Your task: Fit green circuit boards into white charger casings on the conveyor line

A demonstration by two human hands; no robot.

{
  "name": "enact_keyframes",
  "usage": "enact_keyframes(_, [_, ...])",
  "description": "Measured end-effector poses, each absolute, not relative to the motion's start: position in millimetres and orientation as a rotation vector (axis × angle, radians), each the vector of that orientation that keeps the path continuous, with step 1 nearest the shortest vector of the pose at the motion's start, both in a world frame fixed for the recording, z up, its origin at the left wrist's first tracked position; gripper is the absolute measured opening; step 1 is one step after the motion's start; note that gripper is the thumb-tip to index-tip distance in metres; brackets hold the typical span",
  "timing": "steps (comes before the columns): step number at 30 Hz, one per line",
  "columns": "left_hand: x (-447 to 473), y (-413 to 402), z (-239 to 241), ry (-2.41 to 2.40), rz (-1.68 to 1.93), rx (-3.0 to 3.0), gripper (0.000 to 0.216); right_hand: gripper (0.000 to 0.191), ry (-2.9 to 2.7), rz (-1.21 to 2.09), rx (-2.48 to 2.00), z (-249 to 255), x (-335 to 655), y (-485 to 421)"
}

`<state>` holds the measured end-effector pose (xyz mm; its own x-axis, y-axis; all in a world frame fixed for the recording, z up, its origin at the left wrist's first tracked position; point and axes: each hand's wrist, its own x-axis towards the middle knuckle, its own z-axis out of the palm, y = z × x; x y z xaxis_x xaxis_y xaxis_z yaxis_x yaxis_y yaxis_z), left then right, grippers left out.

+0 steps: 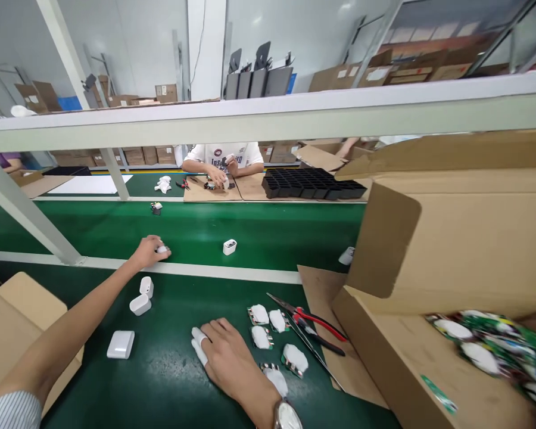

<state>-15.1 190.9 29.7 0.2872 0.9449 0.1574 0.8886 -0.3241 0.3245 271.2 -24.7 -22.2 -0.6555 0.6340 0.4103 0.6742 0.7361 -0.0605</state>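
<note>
My left hand (pixel 149 252) reaches over the rail onto the green belt, its fingers closed on a small white part (pixel 162 249), mostly covered by the fingers. My right hand (pixel 230 360) rests palm down on the dark green table, white covers on two fingers, nothing visible in it. Beside it lie several small circuit boards with white pads (pixel 259 337). Red-and-black pliers (pixel 317 325) and a thin metal tool (pixel 315 353) are to their right. On the left side of the table, an opened white case (pixel 141 304) and a closed white case (pixel 120 344) lie apart.
A cardboard box (pixel 379 345) holding circuit boards stands at right, another box (pixel 22 328) at left. On the belt (pixel 277 238) sit a white case (pixel 229 246) and a small part (pixel 156 208). Across it, another person (pixel 223 161) handles parts beside a black tray (pixel 312 183).
</note>
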Motion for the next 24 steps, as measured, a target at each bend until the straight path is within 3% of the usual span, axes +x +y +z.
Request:
enact_keyframes(3, [38,141,25,1.276,0.414,2.506,0.018,0.014,-2.412,-0.161,-1.06,-20,282,-18])
enact_keyframes(8, [57,72,48,0.909,0.296,2.51,0.053,0.021,-2.357,-0.269,-1.057,-23,297,-8])
enact_keyframes(11, [9,49,97,1.082,0.462,2.415,0.054,0.029,-2.365,-0.304,-1.01,-26,295,-9])
enact_keyframes(15, [-57,-24,140,1.743,0.442,2.107,0.06,0.031,-2.36,-0.289,-0.925,-26,287,-17])
enact_keyframes(19, [-61,-125,99,1.789,0.249,1.945,0.043,0.028,-2.382,-0.287,-0.854,-24,282,-22])
enact_keyframes(24, [-41,-150,15,2.098,0.55,1.951,0.063,0.031,-2.424,-0.306,-0.883,-26,281,-22])
